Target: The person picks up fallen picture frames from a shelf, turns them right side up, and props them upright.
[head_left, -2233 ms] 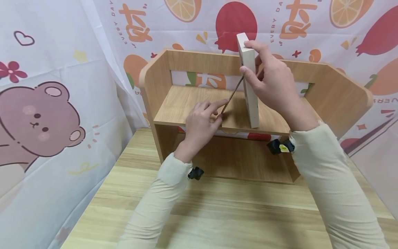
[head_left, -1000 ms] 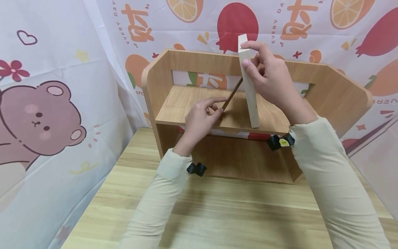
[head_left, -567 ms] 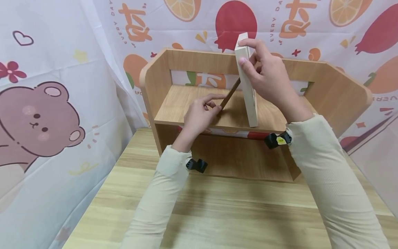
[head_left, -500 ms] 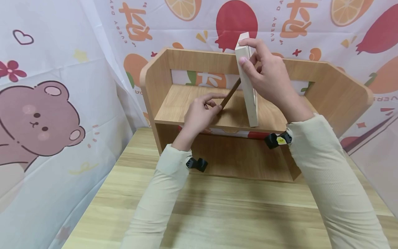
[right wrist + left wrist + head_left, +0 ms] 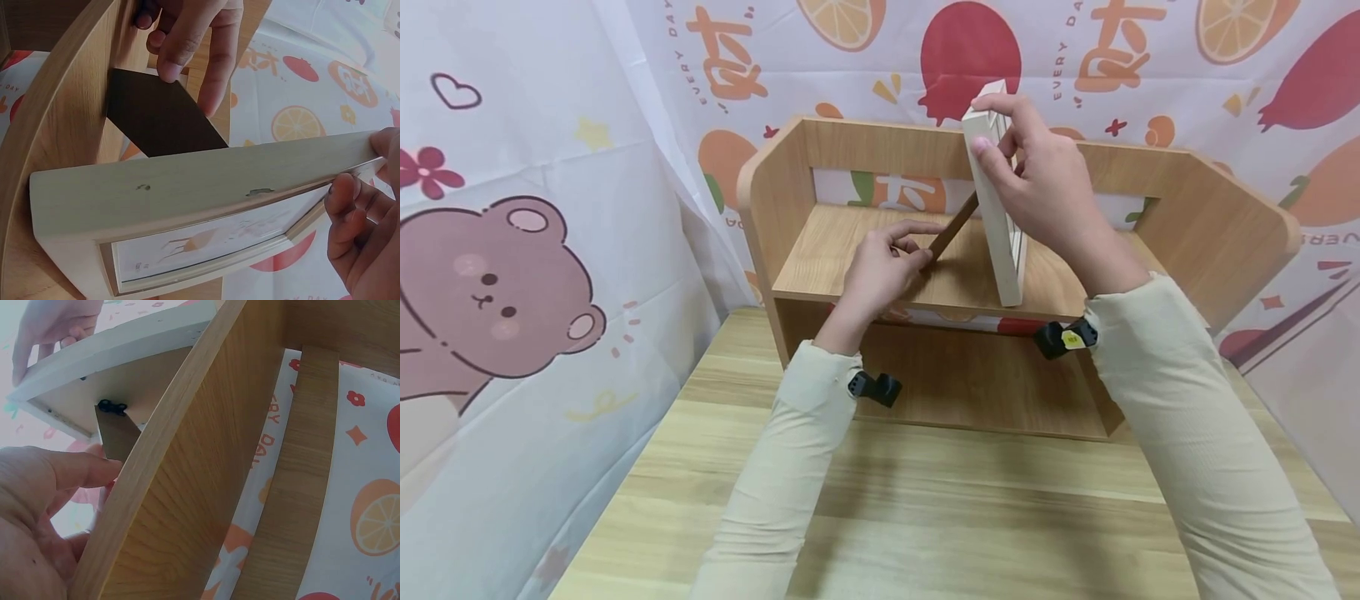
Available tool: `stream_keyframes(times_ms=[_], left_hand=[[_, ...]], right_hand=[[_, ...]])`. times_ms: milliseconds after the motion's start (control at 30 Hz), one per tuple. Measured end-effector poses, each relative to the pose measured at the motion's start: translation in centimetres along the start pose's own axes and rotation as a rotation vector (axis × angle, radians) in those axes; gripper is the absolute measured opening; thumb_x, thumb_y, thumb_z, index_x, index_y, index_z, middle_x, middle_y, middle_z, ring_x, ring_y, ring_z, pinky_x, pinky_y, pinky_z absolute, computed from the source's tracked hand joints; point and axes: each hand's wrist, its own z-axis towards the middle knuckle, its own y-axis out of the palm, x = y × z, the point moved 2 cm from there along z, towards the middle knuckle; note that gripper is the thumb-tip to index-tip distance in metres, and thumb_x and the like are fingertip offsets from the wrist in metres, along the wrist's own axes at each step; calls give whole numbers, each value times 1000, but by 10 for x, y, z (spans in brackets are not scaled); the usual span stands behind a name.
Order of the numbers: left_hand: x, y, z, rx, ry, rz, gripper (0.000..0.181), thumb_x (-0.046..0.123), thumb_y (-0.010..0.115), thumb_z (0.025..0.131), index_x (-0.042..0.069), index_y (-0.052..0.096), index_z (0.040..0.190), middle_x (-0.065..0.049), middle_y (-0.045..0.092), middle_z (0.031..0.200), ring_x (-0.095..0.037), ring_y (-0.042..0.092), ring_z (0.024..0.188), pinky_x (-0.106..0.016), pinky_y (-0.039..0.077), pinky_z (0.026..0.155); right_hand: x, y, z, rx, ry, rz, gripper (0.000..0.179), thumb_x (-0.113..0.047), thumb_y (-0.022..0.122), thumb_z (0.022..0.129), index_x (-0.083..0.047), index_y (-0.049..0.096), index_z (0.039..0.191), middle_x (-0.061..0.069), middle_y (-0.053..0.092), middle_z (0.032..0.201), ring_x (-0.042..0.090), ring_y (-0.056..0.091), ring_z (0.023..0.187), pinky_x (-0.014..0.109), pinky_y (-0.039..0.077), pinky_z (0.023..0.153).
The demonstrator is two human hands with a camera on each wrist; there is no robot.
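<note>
A cream picture frame point(image 5: 996, 217) stands on edge on the upper board of a small wooden shelf point(image 5: 872, 242), its glazed front point(image 5: 206, 244) showing a printed picture in the right wrist view. My right hand point(image 5: 1048, 187) grips its top corner, thumb on the near side and fingers over the edge. Behind the frame a brown easel leg point(image 5: 955, 227) slants down from a black hinge point(image 5: 112, 407). My left hand point(image 5: 883, 271) pinches the leg near its lower end, between thumb and forefinger. The other left fingers are curled beneath.
The shelf has tall side panels point(image 5: 767, 192) and a lower board point(image 5: 970, 379). It stands on a light wood table point(image 5: 970, 508). Printed cloth point(image 5: 880, 50) hangs behind, and a bear-print curtain point(image 5: 535, 375) hangs at the left.
The frame has turned so that its front shows more to the right, its top shifting slightly left. The leg shows a broader face, and both wrists have moved a little.
</note>
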Motion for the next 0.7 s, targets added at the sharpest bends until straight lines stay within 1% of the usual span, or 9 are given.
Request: stream_keyframes(times_ms=[167,300,433,600,700], left_hand=[[0,0,2,0,-13,-9,29,12,62,92,25,70,117,-3,60,87,-9,41,56,-21,31,49],[-1,0,3,5,-19,-7,29,12,62,92,25,70,117,-4,61,87,-11,44,59,-22,33,51],[-2,1,6,12,-18,-13,29,11,62,91,25,71,116,-5,63,85,-12,48,63,-23,35,54],[-4,0,9,19,-22,1,29,13,62,91,27,71,115,-3,63,84,-13,45,59,-24,33,53],[-3,0,9,19,-25,-8,28,13,62,92,26,71,114,-4,62,85,-13,47,63,-25,35,57]], right_hand=[[-1,0,2,13,-12,-25,39,-34,47,100,-22,48,136,4,54,83,17,41,57,27,33,58],[-1,0,3,22,-12,-46,38,-35,48,100,-22,49,136,4,56,81,14,38,53,27,31,58],[-1,1,5,19,1,-46,38,-36,48,99,-24,50,135,2,56,80,14,38,53,28,30,57],[-2,2,7,12,17,-63,39,-38,47,99,-25,49,136,1,55,81,15,38,55,28,29,57],[-4,2,7,7,30,-69,40,-40,47,99,-26,48,137,1,54,80,15,38,55,29,28,57]])
